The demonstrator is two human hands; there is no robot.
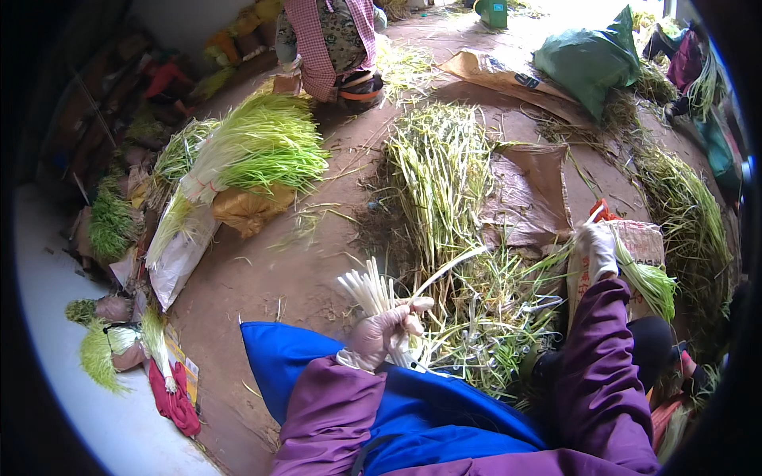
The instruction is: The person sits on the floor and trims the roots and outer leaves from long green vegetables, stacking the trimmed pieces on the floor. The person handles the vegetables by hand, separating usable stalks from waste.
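Observation:
My left hand (387, 333), in a thin pale glove, is closed around a bundle of white stalks (369, 288). One longer pale stalk (449, 271) sticks out from between its thumb and fingers, pointing up and right. My right hand (597, 250), also gloved and slightly blurred, is over a printed woven sack (646, 238). Thin green leaf strands (550, 259) trail leftward from its fingers. Just right of that hand, a small bunch of green-leaved stalks (652, 279) lies on the sack; whether the hand touches it is hidden. Loose leaf trimmings (494, 333) are heaped between my hands.
A large pile of long stalks (440, 178) lies ahead on the floor, beside a brown sheet (530, 190). Tied green bundles (262, 143) rest at left near a person (333, 53). A green sack (589, 59) stands back right. Blue apron cloth (440, 410) covers my lap.

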